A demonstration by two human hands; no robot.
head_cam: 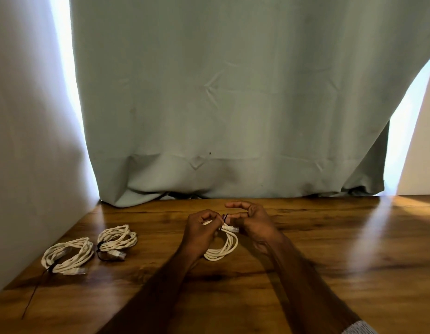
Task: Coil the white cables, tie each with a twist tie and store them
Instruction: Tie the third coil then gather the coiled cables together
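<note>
A coiled white cable (224, 249) hangs just above the wooden table (329, 249) between my hands. My left hand (201, 230) grips the top of the coil. My right hand (251, 221) pinches a black twist tie (225, 216) wrapped around the coil near its clear plug; its forefinger sticks out above. To the left lie two more coiled white cables, one (117, 238) tied with a black tie, the other (68, 255) at the far left with a long black tie trailing toward the table's front.
A pale green curtain (233, 104) hangs down to the table's back edge. A white wall (28, 141) borders the table on the left. Bare wood stretches to the right of my hands.
</note>
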